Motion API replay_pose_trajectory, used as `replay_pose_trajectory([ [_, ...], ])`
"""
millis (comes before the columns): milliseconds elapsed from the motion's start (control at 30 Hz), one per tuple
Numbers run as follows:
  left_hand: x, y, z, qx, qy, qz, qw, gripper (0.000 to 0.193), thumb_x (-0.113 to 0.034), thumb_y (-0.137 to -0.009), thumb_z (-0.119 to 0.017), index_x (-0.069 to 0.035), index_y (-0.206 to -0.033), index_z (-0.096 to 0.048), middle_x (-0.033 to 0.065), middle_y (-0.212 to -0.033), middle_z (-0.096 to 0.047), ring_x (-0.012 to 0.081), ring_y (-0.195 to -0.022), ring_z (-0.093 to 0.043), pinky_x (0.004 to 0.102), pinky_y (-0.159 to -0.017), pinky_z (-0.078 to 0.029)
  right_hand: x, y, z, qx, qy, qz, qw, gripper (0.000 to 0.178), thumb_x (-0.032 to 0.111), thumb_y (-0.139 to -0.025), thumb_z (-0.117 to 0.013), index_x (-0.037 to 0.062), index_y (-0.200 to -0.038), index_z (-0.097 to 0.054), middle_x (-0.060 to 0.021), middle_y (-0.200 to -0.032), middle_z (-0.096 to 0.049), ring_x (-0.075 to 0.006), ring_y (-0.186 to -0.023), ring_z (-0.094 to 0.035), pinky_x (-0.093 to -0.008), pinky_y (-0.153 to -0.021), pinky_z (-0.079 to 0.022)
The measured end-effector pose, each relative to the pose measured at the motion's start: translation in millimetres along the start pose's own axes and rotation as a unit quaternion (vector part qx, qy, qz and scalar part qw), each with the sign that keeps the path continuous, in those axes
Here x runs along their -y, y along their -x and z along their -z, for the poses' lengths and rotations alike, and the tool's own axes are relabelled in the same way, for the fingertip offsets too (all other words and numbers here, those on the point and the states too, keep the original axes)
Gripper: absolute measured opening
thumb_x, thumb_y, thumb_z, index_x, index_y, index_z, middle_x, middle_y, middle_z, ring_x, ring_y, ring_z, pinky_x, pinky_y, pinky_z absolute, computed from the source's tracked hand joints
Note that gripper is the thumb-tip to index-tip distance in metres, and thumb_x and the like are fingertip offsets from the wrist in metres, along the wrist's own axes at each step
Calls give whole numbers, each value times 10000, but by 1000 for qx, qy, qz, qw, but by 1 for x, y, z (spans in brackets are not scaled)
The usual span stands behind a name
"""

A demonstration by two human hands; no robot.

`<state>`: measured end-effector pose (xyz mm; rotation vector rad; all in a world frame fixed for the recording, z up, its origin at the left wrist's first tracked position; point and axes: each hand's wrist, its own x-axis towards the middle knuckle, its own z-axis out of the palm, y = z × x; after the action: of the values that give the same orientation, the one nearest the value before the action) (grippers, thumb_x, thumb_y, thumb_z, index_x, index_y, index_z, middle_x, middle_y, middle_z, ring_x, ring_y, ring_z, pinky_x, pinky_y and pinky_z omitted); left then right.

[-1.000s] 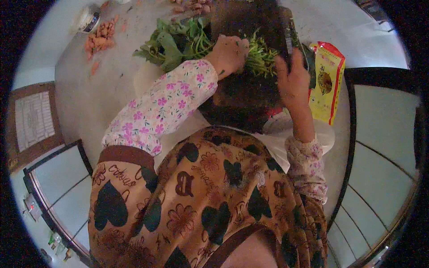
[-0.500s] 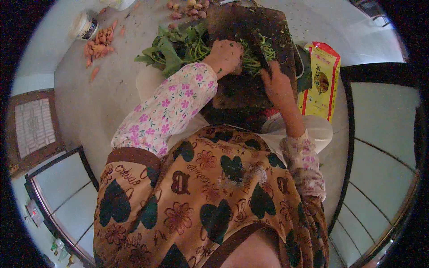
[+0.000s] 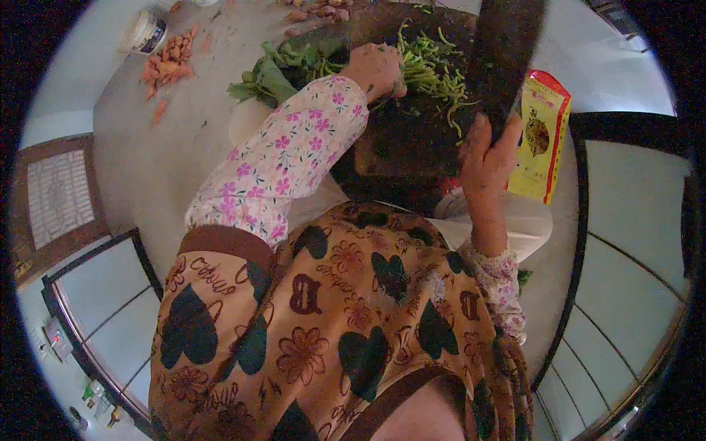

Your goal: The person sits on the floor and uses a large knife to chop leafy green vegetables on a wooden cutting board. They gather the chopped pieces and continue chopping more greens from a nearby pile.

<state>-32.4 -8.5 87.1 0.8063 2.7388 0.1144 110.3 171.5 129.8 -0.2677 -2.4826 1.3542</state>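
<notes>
A dark wooden chopping board (image 3: pixel 401 151) lies in front of my knees. My left hand (image 3: pixel 376 70) is closed round a bunch of leafy green vines (image 3: pixel 276 77), pressing it to the board; broad leaves spread out to its left. Cut green stems (image 3: pixel 434 70) are heaped just right of that hand. My right hand (image 3: pixel 489 158) grips a broad dark cleaver (image 3: pixel 509 51), raised over the right side of the board and apart from the stems. The cleaver's handle is mostly hidden in the fingers.
A yellow and red bag (image 3: pixel 540 140) lies on the floor right of the board. Orange-brown roots (image 3: pixel 170 62) are piled at the far left beside a white tub (image 3: pixel 143 33). Several more roots (image 3: pixel 316 15) lie beyond the board. A dark-framed panel (image 3: pixel 625 220) stands at the right.
The cleaver has come up off the stems and over to the right with my right hand. The cut stems now lie spread wider on the board. My left hand has moved slightly.
</notes>
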Motion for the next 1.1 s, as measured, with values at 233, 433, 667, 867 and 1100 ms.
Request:
replay_pose_trajectory([
  [233,17,-7,-37,-99,-60,0,993,250,-212,-813,-571,-48,-993,-625,140,-996,-614,287,-875,-618,391,-706,-525,5,-16,-7,85,120,12,989,387,250,-884,-545,28,-1173,-413,-257,-931,-610,-435,-812,-600,-466,-683,-489],
  [433,8,-1,-29,-104,-65,-38,992,234,-183,-782,-587,-41,-957,-651,136,-991,-609,281,-899,-614,378,-688,-521,-23,-15,-26,87,118,93,985,384,246,-886,-543,20,-1171,-421,-259,-920,-611,-453,-806,-593,-494,-668,-477],
  [667,-3,1,-25,-74,-17,-18,997,304,-185,-754,-625,-11,-1000,-584,137,-960,-608,289,-845,-611,391,-715,-507,-10,7,-6,-41,57,101,992,353,218,-877,-556,19,-1143,-438,-246,-955,-586,-394,-883,-589,-431,-736,-464],
  [867,11,-12,-33,-131,-72,11,989,340,-287,-712,-649,-45,-944,-591,136,-842,-626,337,-826,-619,408,-731,-517,11,5,-20,69,109,-4,992,350,190,-879,-555,9,-1143,-414,-238,-951,-591,-440,-806,-590,-453,-693,-466],
  [1100,6,-12,-40,-82,-26,21,996,313,-253,-798,-578,-24,-1010,-572,145,-969,-600,302,-863,-590,395,-712,-499,-27,-4,-42,150,146,36,977,316,169,-887,-547,7,-1124,-415,-227,-876,-605,-349,-739,-608,-403,-656,-478],
])
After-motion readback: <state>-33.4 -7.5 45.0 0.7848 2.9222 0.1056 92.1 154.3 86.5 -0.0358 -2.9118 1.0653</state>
